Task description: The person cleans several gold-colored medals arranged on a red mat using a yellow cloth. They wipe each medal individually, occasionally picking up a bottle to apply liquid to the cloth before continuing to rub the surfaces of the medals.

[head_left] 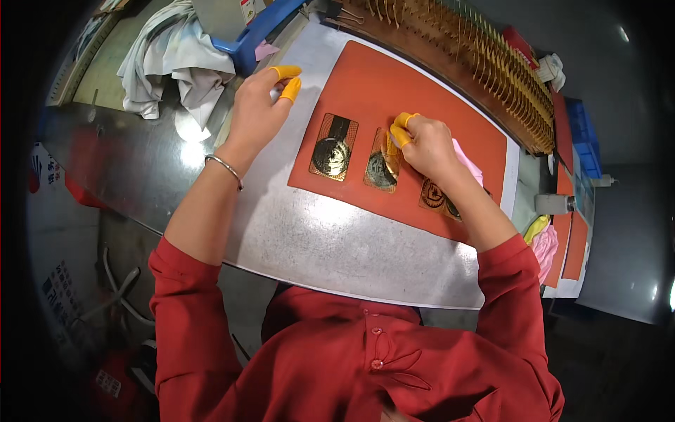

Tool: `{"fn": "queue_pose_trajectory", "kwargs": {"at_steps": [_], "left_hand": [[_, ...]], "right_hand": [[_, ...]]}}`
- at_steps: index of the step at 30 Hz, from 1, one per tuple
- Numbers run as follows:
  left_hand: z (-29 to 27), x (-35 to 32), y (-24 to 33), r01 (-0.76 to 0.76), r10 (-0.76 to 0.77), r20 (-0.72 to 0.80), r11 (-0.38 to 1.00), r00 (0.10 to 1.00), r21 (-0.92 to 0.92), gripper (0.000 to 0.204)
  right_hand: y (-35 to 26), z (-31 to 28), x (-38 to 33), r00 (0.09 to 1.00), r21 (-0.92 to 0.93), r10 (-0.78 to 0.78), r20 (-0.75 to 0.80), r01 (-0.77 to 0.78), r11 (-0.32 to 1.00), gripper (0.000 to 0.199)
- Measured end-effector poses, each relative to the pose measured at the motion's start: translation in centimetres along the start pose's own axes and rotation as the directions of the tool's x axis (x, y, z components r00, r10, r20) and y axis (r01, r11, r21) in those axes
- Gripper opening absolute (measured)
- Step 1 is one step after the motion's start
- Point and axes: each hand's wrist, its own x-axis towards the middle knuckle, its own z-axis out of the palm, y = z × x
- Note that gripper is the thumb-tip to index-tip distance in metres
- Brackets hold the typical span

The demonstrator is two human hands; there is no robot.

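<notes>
My left hand (259, 105), with yellow finger cots on thumb and forefinger, is raised over the left edge of the orange mat (436, 91). Its fingertips are apart and nothing shows between them. Three patterned gold-and-black metal plates lie on the mat: the left plate (332, 149), the middle plate (380, 171) and the right plate (432, 194), partly hidden by my right forearm. My right hand (429, 144), also in yellow finger cots, is closed above the middle plate. A thin gold piece (391, 151) shows at its fingertips. A pink cloth (467, 160) lies beside that wrist.
Along the far edge stands a wooden rack (422, 53) with a long row of gold pieces. A crumpled white cloth (172, 53) and a blue plastic frame (260, 35) are at the far left. At right are a bottle (555, 204) and pink and yellow cloths (543, 243).
</notes>
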Motion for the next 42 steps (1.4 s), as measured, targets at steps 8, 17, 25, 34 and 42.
{"fn": "queue_pose_trajectory", "kwargs": {"at_steps": [8,17,25,34,42], "left_hand": [[-0.4,-0.3,-0.4,-0.001,0.001,-0.008,1.000,1.000,-0.013,0.019],[-0.5,0.1,-0.6,0.054,-0.054,0.034,0.999,0.998,0.001,0.022],[-0.8,-0.2,-0.6,0.013,-0.014,0.028,1.000,0.999,0.016,0.021],[-0.3,-0.3,-0.9,-0.022,0.022,0.000,1.000,1.000,-0.020,0.020],[0.1,-0.3,-0.6,-0.012,0.011,0.034,0.999,0.999,0.042,0.021]], "right_hand": [[-4.4,1.0,-3.4,0.957,0.042,-0.277,0.091,0.274,0.961,0.008],[-1.5,0.1,1.7,0.990,0.018,-0.027,0.142,0.025,1.000,0.015],[-3.8,0.3,-1.8,0.948,0.077,-0.288,0.138,0.280,0.957,0.010],[-2.7,0.4,1.2,0.983,0.054,-0.162,0.084,0.158,0.986,0.006],[-2.2,0.1,-1.0,0.982,0.051,-0.181,0.057,0.178,0.983,0.008]]}}
